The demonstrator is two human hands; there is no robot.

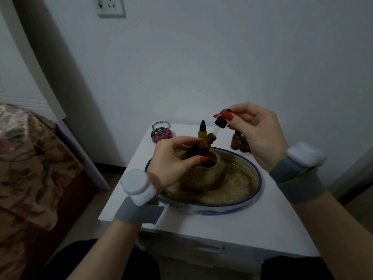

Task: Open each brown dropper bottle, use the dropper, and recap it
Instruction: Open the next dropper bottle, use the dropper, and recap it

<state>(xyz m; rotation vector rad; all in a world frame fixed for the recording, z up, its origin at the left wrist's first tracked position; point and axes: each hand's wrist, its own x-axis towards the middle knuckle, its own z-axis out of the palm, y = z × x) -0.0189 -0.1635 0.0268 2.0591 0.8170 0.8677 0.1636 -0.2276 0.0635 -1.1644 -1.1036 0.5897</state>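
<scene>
1. Left hand (171,158) grips open brown dropper bottle (203,146), tilted over clay pot (203,174).
2. Right hand (256,128) pinches dropper cap (221,121) just above its mouth.
3. Capped bottle (202,130) and others (239,142) wait on worktop (232,229); recapping pending.

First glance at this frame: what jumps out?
The two hands at centre: the left hand grips an open brown bottle tilted over a brown clay pot, and the right hand pinches the black dropper cap just above the bottle's mouth. The pot sits in a wide blue-rimmed dish on the white table, with a capped bottle standing behind.
</scene>
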